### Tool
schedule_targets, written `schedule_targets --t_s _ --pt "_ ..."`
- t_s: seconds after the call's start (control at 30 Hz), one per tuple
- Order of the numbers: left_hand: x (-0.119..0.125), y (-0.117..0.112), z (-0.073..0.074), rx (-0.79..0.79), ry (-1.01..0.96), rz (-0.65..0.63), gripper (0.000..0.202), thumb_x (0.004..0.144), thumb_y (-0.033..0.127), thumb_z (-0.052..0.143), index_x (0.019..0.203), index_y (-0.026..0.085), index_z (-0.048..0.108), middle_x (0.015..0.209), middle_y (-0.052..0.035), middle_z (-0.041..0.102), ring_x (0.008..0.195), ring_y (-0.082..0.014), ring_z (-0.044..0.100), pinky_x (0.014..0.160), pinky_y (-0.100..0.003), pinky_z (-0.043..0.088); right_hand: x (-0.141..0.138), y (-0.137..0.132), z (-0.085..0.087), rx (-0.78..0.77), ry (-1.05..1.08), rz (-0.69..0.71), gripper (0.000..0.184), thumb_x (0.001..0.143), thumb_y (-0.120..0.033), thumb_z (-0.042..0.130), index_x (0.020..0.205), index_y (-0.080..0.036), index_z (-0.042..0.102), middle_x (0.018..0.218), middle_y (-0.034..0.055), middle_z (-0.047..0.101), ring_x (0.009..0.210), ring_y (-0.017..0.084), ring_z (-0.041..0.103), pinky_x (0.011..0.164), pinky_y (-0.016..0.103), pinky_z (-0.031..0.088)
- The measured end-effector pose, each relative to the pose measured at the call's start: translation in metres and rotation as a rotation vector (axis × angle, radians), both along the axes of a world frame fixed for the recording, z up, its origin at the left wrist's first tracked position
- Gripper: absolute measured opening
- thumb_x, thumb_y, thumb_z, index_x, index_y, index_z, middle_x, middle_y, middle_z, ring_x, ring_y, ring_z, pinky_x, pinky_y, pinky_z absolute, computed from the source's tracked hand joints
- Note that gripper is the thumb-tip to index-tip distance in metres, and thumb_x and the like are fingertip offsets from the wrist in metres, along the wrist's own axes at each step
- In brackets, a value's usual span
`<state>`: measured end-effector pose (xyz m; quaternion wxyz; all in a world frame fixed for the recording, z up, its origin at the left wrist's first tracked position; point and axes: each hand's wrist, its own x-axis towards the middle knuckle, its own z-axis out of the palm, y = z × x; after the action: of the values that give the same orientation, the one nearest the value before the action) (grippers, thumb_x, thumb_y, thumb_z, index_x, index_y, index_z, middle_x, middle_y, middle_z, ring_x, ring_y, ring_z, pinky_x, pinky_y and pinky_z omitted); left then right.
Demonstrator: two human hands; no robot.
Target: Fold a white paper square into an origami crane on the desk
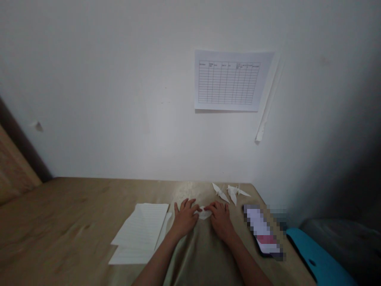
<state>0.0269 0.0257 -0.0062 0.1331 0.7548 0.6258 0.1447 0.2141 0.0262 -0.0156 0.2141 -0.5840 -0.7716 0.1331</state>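
Observation:
A small piece of folded white paper (pixel 204 215) lies on the table in front of me, between my two hands. My left hand (pixel 186 217) grips its left side with thumb and forefinger, the other fingers spread over the cloth. On the opposite side, my right hand (pixel 220 218) holds the paper's right edge, its fingers curled. The fingers hide part of the folds. Just beyond my right hand sit folded paper cranes (pixel 220 193), white with pointed wings.
Lined paper sheets (pixel 143 224) lie in a loose pile left of my hands. A blurred-out phone (pixel 262 230) rests at the right, near the edge of the cloth-covered table (pixel 74 222). A printed chart (pixel 228 81) hangs on the wall. A blue object (pixel 321 254) stands beyond the right edge.

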Motion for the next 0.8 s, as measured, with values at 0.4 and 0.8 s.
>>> schedule_targets --t_s 0.4,0.8 --pt "0.009 0.001 0.006 0.035 -0.031 0.082 0.018 0.089 0.041 0.065 0.105 0.038 0.072 0.148 0.0033 0.056 0.146 -0.0322 0.035 0.117 -0.076 0.007 -0.007 0.004 -0.002 0.009 0.032 -0.069 0.026 0.091 -0.033 0.06 0.116 -0.032 0.068 0.122 0.0039 0.064 0.124 0.024 0.052 0.119 0.049 0.015" --pt "-0.005 0.004 0.007 -0.021 -0.063 0.06 0.027 0.088 0.029 0.065 0.108 0.045 0.073 0.15 0.0081 0.055 0.148 -0.0318 0.031 0.118 -0.073 0.009 0.002 0.01 -0.001 -0.036 0.023 -0.028 0.047 0.084 -0.013 0.055 0.12 -0.039 0.069 0.123 0.0005 0.065 0.124 0.022 0.052 0.113 0.038 0.027"
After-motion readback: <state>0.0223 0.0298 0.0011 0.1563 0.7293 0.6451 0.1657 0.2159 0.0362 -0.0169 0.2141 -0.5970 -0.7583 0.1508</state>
